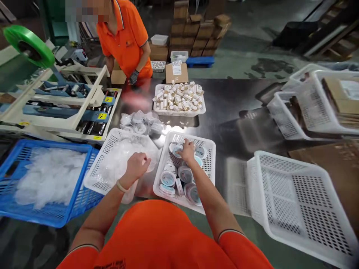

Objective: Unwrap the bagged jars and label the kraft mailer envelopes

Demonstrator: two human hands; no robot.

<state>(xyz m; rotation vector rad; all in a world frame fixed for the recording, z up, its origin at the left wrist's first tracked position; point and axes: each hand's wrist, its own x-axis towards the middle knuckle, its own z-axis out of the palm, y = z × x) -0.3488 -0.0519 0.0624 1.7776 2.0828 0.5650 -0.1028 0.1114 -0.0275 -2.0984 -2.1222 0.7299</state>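
Note:
My right hand point(187, 152) reaches into a white perforated basket point(212, 164) that holds several round tubs. Its thumb and fingers close on a tub with a light blue label point(177, 150) near the basket's far left. Other tubs point(168, 178) lie below it, some upright and some on their sides, with pale blue or clear faces. Over the right part of another white basket point(97, 183), my left hand point(138, 165) is closed with curled fingers. Clear plastic bags point(114, 158) fill that basket and lie around the fingers. What the left fingers hold, if anything, is hidden.
Wrapped tubs point(140, 123) lie behind the bags. A basket of small white bottles point(179, 98) stands farther back. On the left are a blue crate point(70, 201) and a taping machine point(92, 101); white baskets point(297, 201) stand right. A co-worker point(129, 41) stands across the table.

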